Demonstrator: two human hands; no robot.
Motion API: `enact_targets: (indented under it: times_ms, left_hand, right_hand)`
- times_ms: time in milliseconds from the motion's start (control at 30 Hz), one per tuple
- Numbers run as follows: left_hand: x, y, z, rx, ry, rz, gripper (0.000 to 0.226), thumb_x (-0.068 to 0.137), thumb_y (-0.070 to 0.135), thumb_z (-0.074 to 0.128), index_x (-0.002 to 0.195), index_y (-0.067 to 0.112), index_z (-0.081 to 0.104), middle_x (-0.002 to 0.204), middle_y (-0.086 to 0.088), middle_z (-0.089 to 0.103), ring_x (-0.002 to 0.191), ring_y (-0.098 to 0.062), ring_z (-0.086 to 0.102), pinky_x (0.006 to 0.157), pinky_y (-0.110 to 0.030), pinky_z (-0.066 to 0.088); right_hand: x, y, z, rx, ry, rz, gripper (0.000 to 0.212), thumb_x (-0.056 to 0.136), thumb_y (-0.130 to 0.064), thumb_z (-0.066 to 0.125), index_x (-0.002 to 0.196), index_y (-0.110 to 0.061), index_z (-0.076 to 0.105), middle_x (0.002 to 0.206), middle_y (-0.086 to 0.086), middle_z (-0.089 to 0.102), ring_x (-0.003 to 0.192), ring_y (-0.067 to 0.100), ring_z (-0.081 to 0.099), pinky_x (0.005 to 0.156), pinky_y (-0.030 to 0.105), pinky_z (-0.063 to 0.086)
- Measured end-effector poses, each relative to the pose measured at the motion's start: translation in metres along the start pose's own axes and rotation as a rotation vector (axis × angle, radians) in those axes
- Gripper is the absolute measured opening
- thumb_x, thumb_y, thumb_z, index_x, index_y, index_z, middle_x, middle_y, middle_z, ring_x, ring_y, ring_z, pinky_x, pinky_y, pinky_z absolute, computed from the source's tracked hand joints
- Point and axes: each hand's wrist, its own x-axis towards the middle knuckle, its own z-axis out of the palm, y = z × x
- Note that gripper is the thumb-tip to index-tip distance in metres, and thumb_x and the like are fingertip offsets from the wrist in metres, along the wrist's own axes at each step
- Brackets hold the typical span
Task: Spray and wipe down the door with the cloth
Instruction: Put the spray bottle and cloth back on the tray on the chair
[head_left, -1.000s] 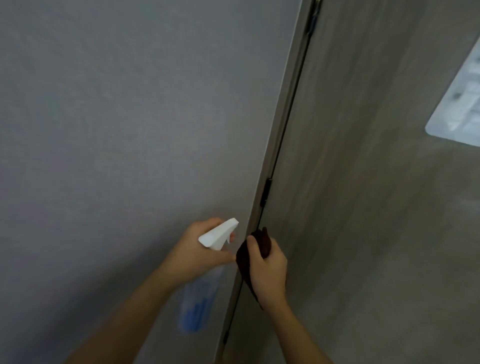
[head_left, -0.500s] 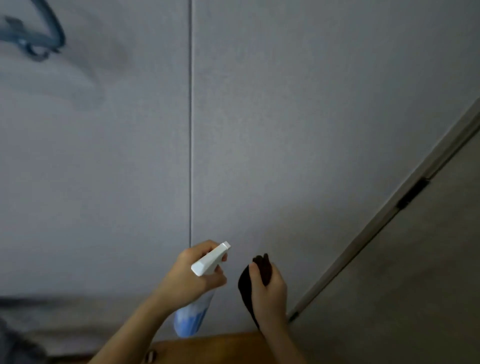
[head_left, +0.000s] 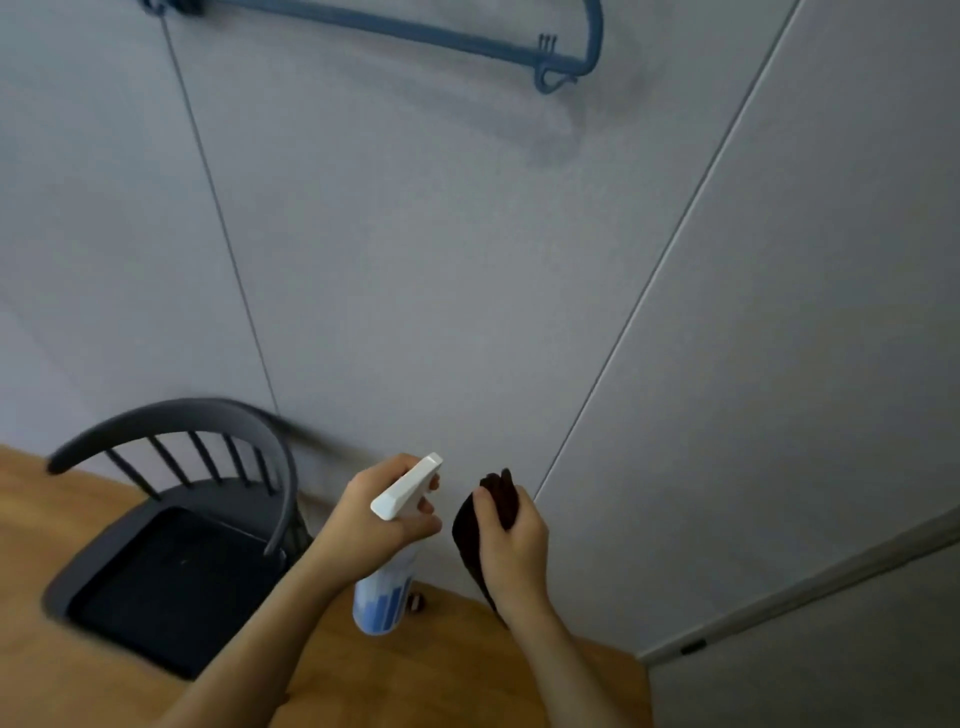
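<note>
Showing only as a narrow strip at the lower right corner: the door (head_left: 831, 670), grey-brown, set behind a pale frame (head_left: 810, 587) carrying a small dark hinge (head_left: 693, 647). Hanging dark brown and crumpled from the right hand (head_left: 511, 543): the cloth (head_left: 470, 535), its upper end sticking out above the fingers, its lower end trailing down past the wrist. Standing tilted in the left hand (head_left: 371, 519): a spray bottle (head_left: 387, 597), white trigger head (head_left: 408, 486) pointing up and right toward the grey panelled wall (head_left: 415, 260), translucent body with blue graphics hanging below the palm.

Reaching forward from the bottom edge, both bare forearms, hands close together but apart, in front of the wall and well left of the door. Left grip clenching the bottle's neck, fingers curled around the front by the trigger. Right grip grasping the cloth, thumb and fingers pinching it into a bunch.

Sitting below left on the wooden floor (head_left: 467, 670): a dark spindle-back chair (head_left: 171, 519). Hanging at the top of the wall: a blue rail (head_left: 415, 31).
</note>
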Motion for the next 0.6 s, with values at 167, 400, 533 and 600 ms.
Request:
enact_targets:
  times_ms: [167,400,533,600]
  left_hand:
    - [-0.042,-0.028,-0.062,-0.01,0.015,-0.005,0.03,0.072,0.013,0.081,0.095,0.023,0.063,0.085,0.006,0.068,0.08,-0.008,0.069,0.072,-0.028,0.059]
    - [-0.091,-0.084,-0.145,-0.004,-0.007,-0.03,0.03,0.073,0.015,0.081,0.093,0.024,0.061,0.084,0.004,0.066,0.079,-0.009,0.066,0.069,-0.023,0.056]
    - [-0.105,-0.119,-0.182,0.034,-0.029,-0.062,0.033,0.074,0.014,0.081,0.097,0.025,0.061,0.086,0.007,0.065,0.083,-0.005,0.064,0.066,-0.019,0.053]
    - [-0.104,-0.139,-0.197,0.034,-0.05,-0.081,0.034,0.074,0.013,0.081,0.099,0.026,0.061,0.088,0.005,0.066,0.084,-0.01,0.066,0.07,-0.025,0.055]
  right_hand:
    - [-0.05,-0.016,0.069,0.048,0.009,0.019,0.011,0.093,-0.038,0.063,0.092,-0.027,0.065,0.086,-0.006,0.068,0.083,0.006,0.065,0.074,0.03,0.058]
    - [-0.105,-0.015,0.156,-0.001,0.083,0.034,0.015,0.092,-0.039,0.064,0.087,-0.025,0.065,0.077,-0.003,0.067,0.075,0.007,0.065,0.07,0.037,0.059]
    - [-0.124,-0.014,0.199,-0.119,0.071,-0.011,0.013,0.092,-0.039,0.064,0.084,-0.029,0.063,0.075,-0.007,0.065,0.076,0.001,0.062,0.068,0.029,0.056]
    - [-0.124,-0.015,0.219,-0.193,0.048,-0.03,0.013,0.093,-0.041,0.063,0.083,-0.031,0.06,0.077,-0.011,0.064,0.08,-0.006,0.059,0.064,0.012,0.048]
